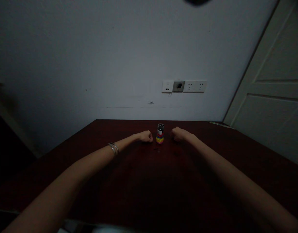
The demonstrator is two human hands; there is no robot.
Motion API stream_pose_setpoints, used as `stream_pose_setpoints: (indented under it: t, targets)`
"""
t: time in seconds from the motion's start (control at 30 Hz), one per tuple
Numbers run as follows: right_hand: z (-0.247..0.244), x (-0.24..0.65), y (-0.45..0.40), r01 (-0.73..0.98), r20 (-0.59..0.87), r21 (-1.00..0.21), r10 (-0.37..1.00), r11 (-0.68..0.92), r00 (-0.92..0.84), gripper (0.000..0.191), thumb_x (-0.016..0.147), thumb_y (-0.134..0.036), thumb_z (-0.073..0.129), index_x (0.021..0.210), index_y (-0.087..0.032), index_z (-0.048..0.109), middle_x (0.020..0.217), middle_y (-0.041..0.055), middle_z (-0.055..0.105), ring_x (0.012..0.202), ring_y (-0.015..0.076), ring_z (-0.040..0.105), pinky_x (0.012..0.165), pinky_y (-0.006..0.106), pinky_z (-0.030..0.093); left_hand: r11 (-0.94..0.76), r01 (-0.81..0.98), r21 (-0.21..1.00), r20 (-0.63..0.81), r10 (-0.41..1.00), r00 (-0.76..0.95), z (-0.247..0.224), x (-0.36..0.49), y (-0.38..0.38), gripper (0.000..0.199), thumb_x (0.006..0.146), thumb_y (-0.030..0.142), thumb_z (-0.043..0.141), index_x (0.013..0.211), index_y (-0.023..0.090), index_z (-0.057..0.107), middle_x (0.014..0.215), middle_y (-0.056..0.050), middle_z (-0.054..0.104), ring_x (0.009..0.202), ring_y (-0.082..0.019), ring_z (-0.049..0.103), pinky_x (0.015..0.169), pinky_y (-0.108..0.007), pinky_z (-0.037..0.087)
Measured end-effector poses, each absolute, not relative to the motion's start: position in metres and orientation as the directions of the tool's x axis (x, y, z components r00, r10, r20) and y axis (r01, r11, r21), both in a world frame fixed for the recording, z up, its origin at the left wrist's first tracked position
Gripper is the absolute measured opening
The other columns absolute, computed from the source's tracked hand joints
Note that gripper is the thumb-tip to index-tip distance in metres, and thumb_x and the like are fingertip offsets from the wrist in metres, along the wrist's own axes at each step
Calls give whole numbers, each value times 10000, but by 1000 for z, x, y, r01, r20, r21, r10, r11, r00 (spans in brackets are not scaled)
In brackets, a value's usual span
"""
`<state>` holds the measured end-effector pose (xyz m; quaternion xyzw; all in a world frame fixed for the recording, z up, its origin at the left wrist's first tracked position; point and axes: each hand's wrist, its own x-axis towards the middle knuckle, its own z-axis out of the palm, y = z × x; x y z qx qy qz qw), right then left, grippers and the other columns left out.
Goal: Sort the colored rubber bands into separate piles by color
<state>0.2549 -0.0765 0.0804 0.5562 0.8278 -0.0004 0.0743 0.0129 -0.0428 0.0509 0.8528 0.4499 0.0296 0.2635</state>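
Dim light. I see the left hand [146,136] and right hand [178,134] apart, both curled into fists over a dark red table [129,184]; can't tell whether either hides anything. Small jar [160,133] upright between them, touching neither, nearer the left. Wall sockets [194,86] beyond the hands.

A scuffed pale wall [102,58] bearing sockets [194,86] backs a dark red table [139,187] in dim light, a panelled door [275,77] at right.
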Motion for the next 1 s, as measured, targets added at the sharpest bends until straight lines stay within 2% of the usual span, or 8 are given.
stream_pose_setpoints:
  t: [0.17, 0.47, 0.53, 0.7, 0.83, 1.0]
  targets:
    - [75, 251, -74, 897, -105, 155, 910, 413, -401, 274, 669, -151, 573, 914, -162, 693, 961, 149, 661, 957, 271, 585, 723, 318, 452, -502, 716, 485, -153, 758, 635, 59, 17, -71, 125, 620, 118, 569, 694, 128, 670, 639, 7, 612, 607, -93, 528, 590, -174, 386]
    - [68, 251, -75, 891, -64, 109, 897, 441, -437, 253, 721, -106, 482, 872, -191, 667, 942, 103, 668, 888, 216, 605, 683, 269, 410, -563, 713, 419, -110, 747, 655, 57, 26, -93, 171, 664, 121, 553, 766, 125, 690, 711, -4, 645, 644, -98, 552, 589, -165, 380]
    - [68, 253, -77, 896, -29, 44, 897, 442, -442, 247, 711, -102, 482, 871, -184, 652, 919, 88, 665, 852, 200, 599, 663, 255, 399, -567, 717, 406, -100, 753, 651, 57, 25, -93, 163, 682, 142, 554, 765, 122, 693, 712, -9, 649, 646, -101, 556, 588, -165, 381]
    - [73, 263, -94, 868, 48, -224, 895, 443, -444, 254, 668, -95, 492, 876, -147, 628, 802, 51, 637, 705, 140, 562, 608, 217, 386, -621, 674, 400, -107, 698, 708, 59, 23, -96, 146, 686, 255, 622, 738, 139, 692, 661, -4, 633, 612, -100, 547, 561, -168, 372]
    - [70, 267, -120, 809, -26, -371, 866, 456, -499, 220, 656, -116, 501, 825, -146, 639, 726, 30, 618, 646, 129, 535, 599, 224, 395, -621, 688, 375, -96, 712, 695, 61, 25, -101, 100, 652, 239, 652, 709, 162, 679, 651, 4, 622, 596, -97, 536, 553, -172, 365]
    - [64, 268, -147, 795, -152, -448, 841, 410, -519, 219, 650, -148, 546, 842, -148, 652, 791, 42, 631, 700, 143, 553, 631, 237, 419, -607, 736, 301, -108, 745, 659, 62, 29, -108, 61, 653, 187, 605, 682, 163, 652, 637, -7, 598, 572, -104, 513, 524, -188, 349]
